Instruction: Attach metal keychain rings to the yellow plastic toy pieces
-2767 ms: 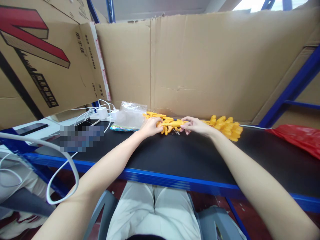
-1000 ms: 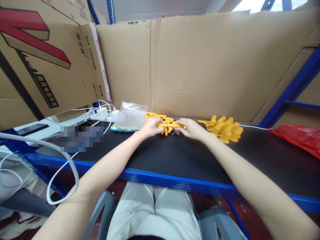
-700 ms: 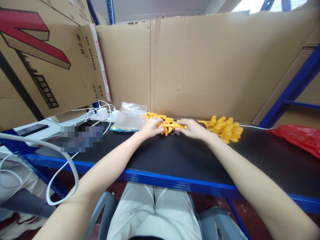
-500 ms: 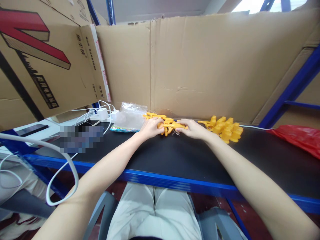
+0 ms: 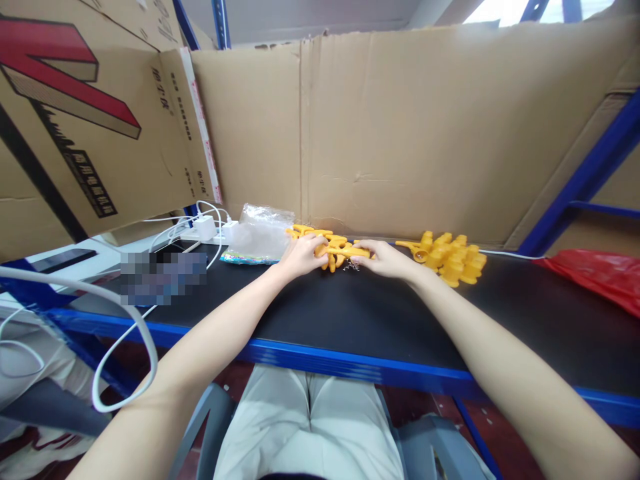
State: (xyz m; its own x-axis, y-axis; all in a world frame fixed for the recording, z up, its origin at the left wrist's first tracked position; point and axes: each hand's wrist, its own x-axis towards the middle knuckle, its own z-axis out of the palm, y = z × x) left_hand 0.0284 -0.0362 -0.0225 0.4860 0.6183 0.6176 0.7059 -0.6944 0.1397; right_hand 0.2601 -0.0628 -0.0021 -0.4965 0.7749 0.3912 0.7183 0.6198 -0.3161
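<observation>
Closest in, both bare forearms stretch out over the black bench top with the blue front edge (image 5: 350, 363). The left hand (image 5: 301, 255) and right hand (image 5: 384, 259) are each pinched on an end of one small yellow moulded-plastic piece (image 5: 346, 252), held just above the bench near its back. Looks light and stiff to me, probably a bit slick, with thin prongs that could snap, so gripping the thicker ends like this seems the safe way. A tiny metal chain bit (image 5: 353, 266) lies right under it. Behind the left hand sit more loose yellow pieces (image 5: 313, 233); further right, a heap of yellow plastic parts (image 5: 450, 257); further left, a crinkly clear plastic bag (image 5: 260, 231). Brown cardboard wall (image 5: 400, 133) backs everything.
</observation>
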